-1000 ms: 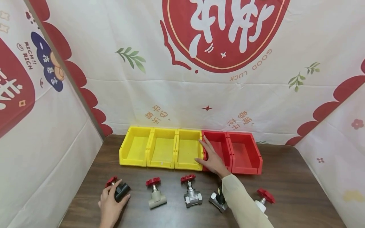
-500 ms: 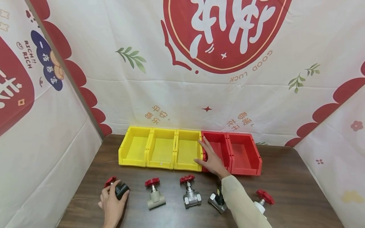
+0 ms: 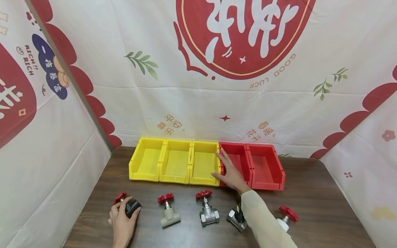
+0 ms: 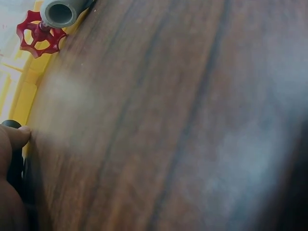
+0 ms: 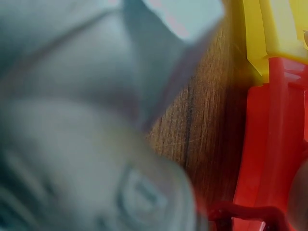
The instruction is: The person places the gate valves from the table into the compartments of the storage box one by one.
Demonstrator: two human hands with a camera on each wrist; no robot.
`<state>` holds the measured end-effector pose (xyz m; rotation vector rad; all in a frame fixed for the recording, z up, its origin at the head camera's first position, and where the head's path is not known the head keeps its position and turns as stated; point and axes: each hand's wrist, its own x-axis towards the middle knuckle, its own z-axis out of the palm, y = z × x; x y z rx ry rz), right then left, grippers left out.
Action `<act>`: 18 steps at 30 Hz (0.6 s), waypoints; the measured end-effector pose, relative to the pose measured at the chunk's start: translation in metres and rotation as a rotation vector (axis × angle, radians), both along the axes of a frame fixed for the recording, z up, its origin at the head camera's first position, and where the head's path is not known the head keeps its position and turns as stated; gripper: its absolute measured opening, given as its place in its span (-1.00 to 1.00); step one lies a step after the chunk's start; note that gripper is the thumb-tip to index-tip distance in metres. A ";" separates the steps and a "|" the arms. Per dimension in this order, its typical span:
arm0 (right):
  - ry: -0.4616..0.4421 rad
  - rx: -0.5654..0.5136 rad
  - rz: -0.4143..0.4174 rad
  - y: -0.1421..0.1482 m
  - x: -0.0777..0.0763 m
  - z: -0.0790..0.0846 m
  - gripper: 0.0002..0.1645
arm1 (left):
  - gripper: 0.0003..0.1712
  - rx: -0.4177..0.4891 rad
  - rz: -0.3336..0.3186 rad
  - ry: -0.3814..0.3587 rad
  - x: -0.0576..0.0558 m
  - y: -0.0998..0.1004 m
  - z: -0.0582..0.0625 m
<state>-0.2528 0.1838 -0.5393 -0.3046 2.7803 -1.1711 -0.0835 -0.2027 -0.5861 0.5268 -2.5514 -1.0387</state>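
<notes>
My left hand [image 3: 122, 222] holds a black valve [image 3: 132, 208] with a red handwheel [image 3: 120, 197], low over the table at the left. In the left wrist view only part of that hand [image 4: 10, 149] shows, against a black edge of the valve. My right hand [image 3: 231, 175] reaches over the meeting edges of the third yellow bin [image 3: 204, 181] and the first red bin [image 3: 239, 147], thumb and fingers spread. No held thing is visible there; the palm side is hidden. Blurred grey metal [image 5: 86, 130] fills much of the right wrist view.
A beige valve [image 3: 170, 217], a steel valve with red handwheel [image 3: 209, 215], a steel fitting with a black part [image 3: 237, 220] and a white valve with red handwheel [image 3: 288, 214] lie in front of the bins. My right sleeve [image 3: 263, 220] partly covers the last two.
Both hands keep nearly the same place and hold. The view shifts very slightly; nothing else visibly moves.
</notes>
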 end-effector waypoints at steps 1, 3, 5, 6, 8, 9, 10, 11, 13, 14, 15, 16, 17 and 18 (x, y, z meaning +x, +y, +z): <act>0.001 0.003 -0.001 0.000 0.000 0.000 0.17 | -0.44 0.001 -0.002 -0.001 0.000 0.000 0.000; 0.005 0.008 -0.001 0.000 0.000 0.000 0.17 | -0.44 -0.008 -0.007 0.004 0.001 0.000 0.000; 0.009 0.011 -0.001 0.000 0.001 0.000 0.17 | -0.44 -0.018 -0.012 0.012 0.002 0.000 -0.001; 0.011 0.011 -0.001 0.000 0.001 0.000 0.17 | -0.43 -0.019 -0.014 0.016 0.002 0.000 -0.002; 0.013 0.010 0.000 0.000 0.001 0.000 0.17 | -0.43 -0.027 -0.017 0.026 0.002 -0.001 -0.004; 0.012 0.009 0.000 0.000 0.001 0.000 0.17 | -0.42 -0.027 -0.017 0.026 0.002 -0.001 -0.004; 0.010 0.007 0.000 0.001 0.001 0.000 0.18 | -0.42 -0.023 -0.016 0.024 0.002 -0.001 -0.004; 0.010 0.005 0.001 0.001 0.000 -0.001 0.18 | -0.42 -0.019 -0.015 0.021 0.002 -0.001 -0.005; 0.005 0.003 -0.001 0.001 0.000 -0.001 0.18 | -0.43 -0.007 -0.012 0.013 0.001 -0.001 -0.005; 0.003 0.004 -0.002 0.001 0.000 -0.001 0.18 | -0.43 0.000 -0.010 0.009 0.001 -0.001 -0.005; 0.001 0.006 -0.002 0.002 -0.001 -0.001 0.18 | -0.43 0.007 -0.006 0.004 0.001 -0.001 -0.005; 0.001 0.008 0.000 0.002 -0.001 -0.001 0.18 | -0.44 0.014 -0.002 -0.001 0.001 -0.001 -0.004; 0.001 0.011 0.002 0.002 -0.001 -0.001 0.18 | -0.44 0.019 0.002 -0.004 0.001 -0.002 -0.004; 0.000 0.015 0.004 0.002 -0.001 -0.001 0.18 | -0.44 0.022 0.005 -0.007 0.001 -0.002 -0.004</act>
